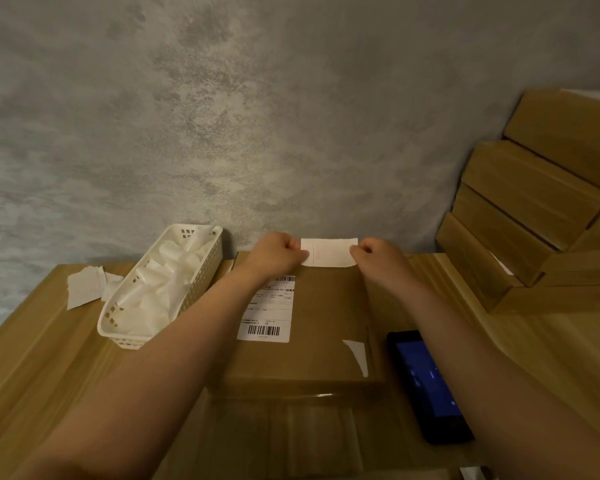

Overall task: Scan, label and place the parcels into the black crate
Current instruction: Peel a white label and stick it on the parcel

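Observation:
A flat brown cardboard parcel (326,313) lies on the wooden table in front of me, with a printed barcode shipping label (269,311) on its left part. Over the parcel's far edge I hold a small white label (329,252) stretched between both hands. My left hand (278,252) pinches its left end and my right hand (378,259) pinches its right end. A torn white scrap (357,355) sticks near the parcel's near right corner. The black crate is out of view.
A white plastic basket (205,271) full of white label backings stands to the left, with loose white paper pieces (85,285) beyond it. A black handheld scanner with a lit screen (426,386) lies right of the parcel. Several stacked cardboard boxes (534,209) fill the right side.

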The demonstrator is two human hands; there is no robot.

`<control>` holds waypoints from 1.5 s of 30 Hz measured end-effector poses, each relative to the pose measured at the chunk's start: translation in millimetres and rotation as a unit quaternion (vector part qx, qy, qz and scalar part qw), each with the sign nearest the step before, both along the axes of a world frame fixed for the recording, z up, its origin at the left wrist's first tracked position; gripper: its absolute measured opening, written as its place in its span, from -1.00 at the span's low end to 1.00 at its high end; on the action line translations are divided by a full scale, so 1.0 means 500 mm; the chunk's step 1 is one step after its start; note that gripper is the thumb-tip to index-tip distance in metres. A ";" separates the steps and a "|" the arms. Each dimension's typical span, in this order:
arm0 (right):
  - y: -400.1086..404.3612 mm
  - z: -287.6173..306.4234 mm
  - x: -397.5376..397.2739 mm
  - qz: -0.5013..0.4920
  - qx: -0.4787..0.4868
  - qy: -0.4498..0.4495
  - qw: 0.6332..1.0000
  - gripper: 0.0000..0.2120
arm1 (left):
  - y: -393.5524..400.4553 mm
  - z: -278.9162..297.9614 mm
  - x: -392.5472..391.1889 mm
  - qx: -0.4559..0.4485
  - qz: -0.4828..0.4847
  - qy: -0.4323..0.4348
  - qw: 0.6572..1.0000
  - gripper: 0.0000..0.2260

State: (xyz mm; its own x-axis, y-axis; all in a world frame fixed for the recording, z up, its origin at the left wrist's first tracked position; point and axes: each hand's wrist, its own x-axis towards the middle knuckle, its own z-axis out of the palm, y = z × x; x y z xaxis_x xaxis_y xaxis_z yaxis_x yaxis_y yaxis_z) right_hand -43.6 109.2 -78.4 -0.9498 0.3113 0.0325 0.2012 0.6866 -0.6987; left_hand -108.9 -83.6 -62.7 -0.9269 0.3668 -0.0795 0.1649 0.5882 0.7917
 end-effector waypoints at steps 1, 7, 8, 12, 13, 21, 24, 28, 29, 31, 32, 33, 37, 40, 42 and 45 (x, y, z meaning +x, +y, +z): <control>0.005 -0.006 -0.008 0.006 0.011 -0.017 1.000 -0.73 | 0.004 -0.003 -0.005 -0.025 0.001 0.010 1.000 -0.90; 0.015 -0.026 -0.034 0.025 0.075 -0.059 0.995 -0.70 | 0.015 -0.015 -0.019 -0.127 0.007 0.054 0.990 -0.82; 0.014 -0.025 -0.036 0.025 0.085 -0.061 0.994 -0.69 | 0.016 -0.019 -0.022 -0.138 0.004 0.059 0.989 -0.82; 0.010 -0.025 -0.037 0.033 0.112 -0.072 0.991 -0.72 | 0.020 -0.029 -0.028 -0.185 -0.010 0.089 0.979 -0.81; 0.008 -0.025 -0.037 0.035 0.121 -0.078 0.989 -0.73 | 0.022 -0.031 -0.027 -0.198 -0.012 0.102 0.975 -0.81; -0.007 -0.034 -0.033 0.018 0.164 -0.073 0.984 -0.78 | 0.035 -0.037 -0.027 -0.264 -0.045 0.154 0.951 -0.79; -0.003 -0.044 -0.018 -0.021 0.188 0.010 0.982 -0.70 | 0.033 -0.041 -0.028 -0.268 -0.053 0.150 0.950 -0.68; -0.002 -0.057 0.008 0.064 0.217 0.100 0.969 -0.49 | 0.021 -0.058 -0.002 -0.300 -0.097 0.270 0.910 -0.54; -0.004 -0.062 0.012 0.089 0.201 0.058 0.974 -0.45 | 0.018 -0.064 0.007 -0.306 -0.123 0.261 0.908 -0.49; -0.005 -0.076 0.018 0.119 0.182 -0.051 0.975 -0.34 | 0.011 -0.076 0.020 -0.337 -0.171 0.208 0.902 -0.40; -0.004 -0.081 0.018 0.127 0.187 -0.087 0.970 -0.29 | 0.008 -0.082 0.022 -0.356 -0.182 0.185 0.898 -0.37; -0.004 -0.083 0.018 0.133 0.196 -0.104 0.966 -0.26 | 0.006 -0.086 0.023 -0.371 -0.186 0.172 0.893 -0.34; -0.007 -0.081 0.022 0.116 0.095 -0.081 0.985 -0.28 | 0.002 -0.082 0.029 -0.362 -0.181 0.166 0.899 -0.32; -0.004 -0.071 0.053 0.014 -0.089 -0.013 0.996 -0.37 | -0.022 -0.066 0.044 -0.273 -0.134 0.182 0.935 -0.33; 0.004 -0.066 0.085 -0.045 -0.141 -0.007 0.989 -0.44 | -0.058 -0.051 0.064 -0.183 -0.076 0.172 0.965 -0.37; 0.001 -0.080 0.142 -0.070 -0.242 -0.031 0.967 -0.54 | -0.125 -0.039 0.111 -0.055 0.008 0.117 0.992 -0.47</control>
